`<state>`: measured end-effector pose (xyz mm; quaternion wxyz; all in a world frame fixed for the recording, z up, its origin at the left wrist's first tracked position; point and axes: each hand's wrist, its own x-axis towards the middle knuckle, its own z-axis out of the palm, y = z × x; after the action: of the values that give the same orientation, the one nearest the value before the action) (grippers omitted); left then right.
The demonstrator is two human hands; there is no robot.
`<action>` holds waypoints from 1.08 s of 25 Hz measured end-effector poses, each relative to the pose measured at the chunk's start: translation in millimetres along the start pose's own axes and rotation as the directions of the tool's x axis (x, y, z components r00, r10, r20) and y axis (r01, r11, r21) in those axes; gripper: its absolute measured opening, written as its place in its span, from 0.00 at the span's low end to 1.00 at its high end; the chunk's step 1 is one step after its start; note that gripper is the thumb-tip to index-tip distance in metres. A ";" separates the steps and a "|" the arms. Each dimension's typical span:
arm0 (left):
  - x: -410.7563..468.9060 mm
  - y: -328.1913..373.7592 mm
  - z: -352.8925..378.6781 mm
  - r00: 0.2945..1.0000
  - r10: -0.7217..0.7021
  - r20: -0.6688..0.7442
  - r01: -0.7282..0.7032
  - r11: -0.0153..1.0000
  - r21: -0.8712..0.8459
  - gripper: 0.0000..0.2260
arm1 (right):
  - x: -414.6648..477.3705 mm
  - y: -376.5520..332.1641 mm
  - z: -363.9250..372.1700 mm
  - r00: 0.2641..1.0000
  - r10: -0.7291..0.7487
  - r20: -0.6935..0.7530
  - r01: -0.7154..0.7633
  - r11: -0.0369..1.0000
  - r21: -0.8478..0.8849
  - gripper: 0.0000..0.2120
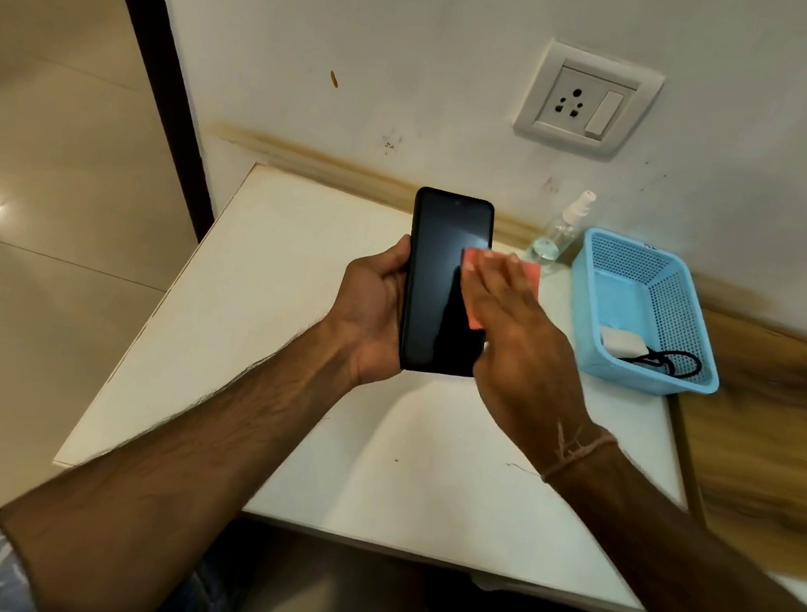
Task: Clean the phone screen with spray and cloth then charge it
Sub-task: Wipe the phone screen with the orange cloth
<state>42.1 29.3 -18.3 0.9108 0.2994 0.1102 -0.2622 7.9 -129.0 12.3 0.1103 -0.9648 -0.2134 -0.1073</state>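
A black phone point(436, 279) with a dark screen is held upright above the white table point(252, 336), screen toward me, in my left hand point(369, 311), which grips its left edge. My right hand point(515, 342) lies flat on the right half of the screen and presses a pink-orange cloth point(530, 272) against it; most of the cloth is hidden under my fingers. A clear spray bottle point(559, 232) with a white nozzle stands at the back of the table by the wall. A white charger point(622, 341) with a black cable point(671, 363) lies in the blue basket point(670, 312).
A white wall socket point(588, 102) with a switch sits on the wall above the table. The blue basket stands at the table's right rear. A wooden surface point(778, 426) adjoins the table on the right; tiled floor point(42, 203) lies to the left.
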 end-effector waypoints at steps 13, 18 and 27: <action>1.1 -2.0 -1.8 0.998 -0.025 0.061 0.026 1.000 -0.011 0.29 | -47.3 -5.7 4.2 0.995 -0.101 -0.023 0.100 0.994 -0.032 0.34; 0.2 -2.4 -0.9 1.000 -0.010 0.007 0.010 0.999 0.031 0.27 | -15.3 -18.9 19.2 0.999 -0.026 -0.027 0.028 0.997 0.076 0.32; -0.8 -2.9 -0.1 0.998 -0.027 0.057 0.027 1.000 0.005 0.30 | -60.9 0.8 9.5 0.985 -0.169 0.027 0.170 0.983 -0.065 0.32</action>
<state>39.9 27.7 -19.5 0.9092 0.2923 0.0873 -0.2833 -44.2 -150.9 -12.4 0.0659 -0.9474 -0.2922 -0.1131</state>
